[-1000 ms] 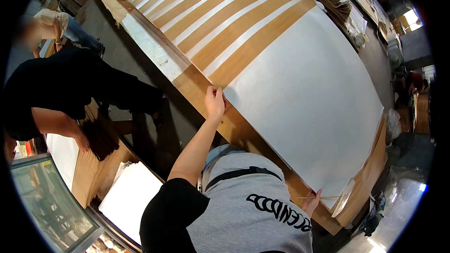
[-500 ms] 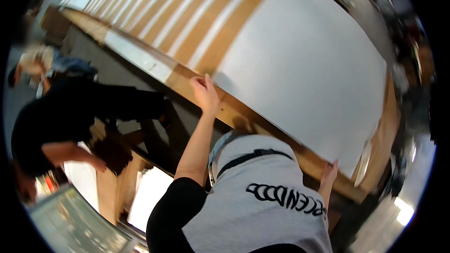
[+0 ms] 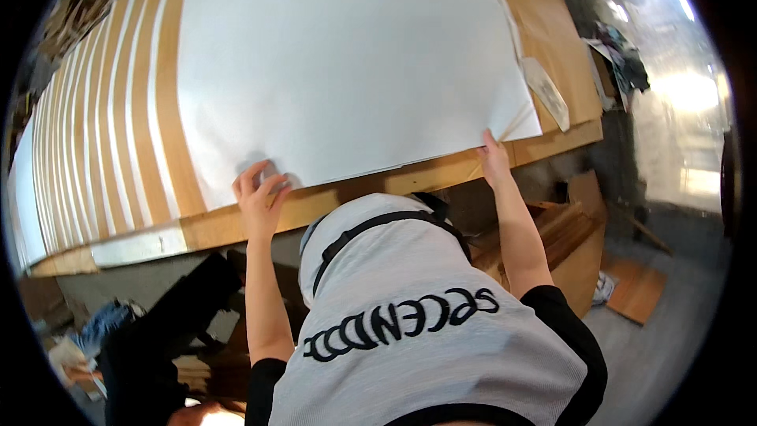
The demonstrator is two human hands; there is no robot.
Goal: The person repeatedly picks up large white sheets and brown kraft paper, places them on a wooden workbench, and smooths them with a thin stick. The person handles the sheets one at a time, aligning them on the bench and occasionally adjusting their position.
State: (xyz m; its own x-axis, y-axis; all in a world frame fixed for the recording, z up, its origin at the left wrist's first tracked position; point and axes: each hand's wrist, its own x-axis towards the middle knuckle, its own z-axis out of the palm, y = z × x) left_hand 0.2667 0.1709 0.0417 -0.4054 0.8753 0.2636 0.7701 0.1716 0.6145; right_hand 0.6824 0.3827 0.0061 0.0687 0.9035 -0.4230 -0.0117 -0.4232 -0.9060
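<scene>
We now face the near edge of the large white sheet (image 3: 339,63) almost squarely: it spreads across the upper middle of the frame, its front edge running nearly level, where half a second ago it sloped steeply down to the right. The fan of tan strips (image 3: 167,102) has swung from the top of the picture to its left side. Our left hand (image 3: 262,192) has left the corner beside the last strip and sits farther along the sheet's front edge, left of centre; its fingers are half curled, well parted from the thumb, and we see nothing gripped between them. Our right hand (image 3: 494,154) stays near the sheet's right corner, thumb and fingers nearly closed around a thin stick (image 3: 516,121) that slants over the edge; whether it also pinches the sheet we cannot tell. For the handling, this seems to leave the right side steadied and the left free. Under the sheet, the wooden ledge (image 3: 303,205) crosses mid-frame, a pale flat strip (image 3: 546,93) lies at upper right, and a co-worker in black (image 3: 146,359) shows at lower left.
</scene>
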